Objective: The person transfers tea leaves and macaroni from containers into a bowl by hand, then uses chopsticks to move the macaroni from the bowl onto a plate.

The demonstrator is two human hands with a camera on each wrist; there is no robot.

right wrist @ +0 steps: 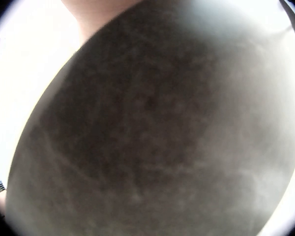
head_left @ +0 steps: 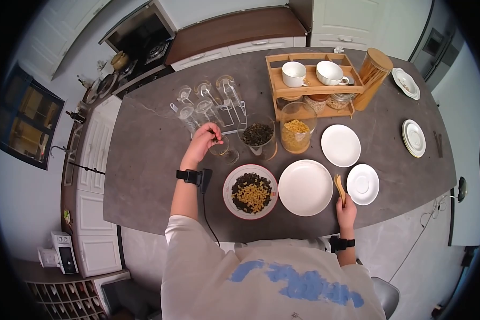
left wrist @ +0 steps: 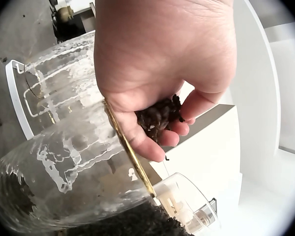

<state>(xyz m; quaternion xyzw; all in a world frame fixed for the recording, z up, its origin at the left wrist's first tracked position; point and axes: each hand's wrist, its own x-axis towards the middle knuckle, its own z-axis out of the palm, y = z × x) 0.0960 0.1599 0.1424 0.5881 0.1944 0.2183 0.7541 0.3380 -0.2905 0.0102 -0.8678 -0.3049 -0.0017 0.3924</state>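
Dark dried pieces [left wrist: 160,118] lie in the curled fingers of the left hand [left wrist: 162,64], held above a gold-rimmed glass [left wrist: 78,172]. In the head view the left hand [head_left: 201,143] is over a small glass cup [head_left: 225,153], left of a jar of dark pieces [head_left: 257,135]. The right hand [head_left: 346,212] grips wooden tongs [head_left: 340,189] between a large white plate [head_left: 305,188] and a saucer [head_left: 363,184]. A red-rimmed plate [head_left: 226,192] holds dark pieces with yellow pasta on top. The right wrist view shows part of the right hand [right wrist: 101,12].
Upside-down glasses stand on a white rack [head_left: 239,114] at the back left. A jar of yellow pasta [head_left: 296,133], a wooden shelf [head_left: 317,88] with cups and a tall spaghetti jar [head_left: 372,80] stand at the back. White plates [head_left: 341,145] lie to the right.
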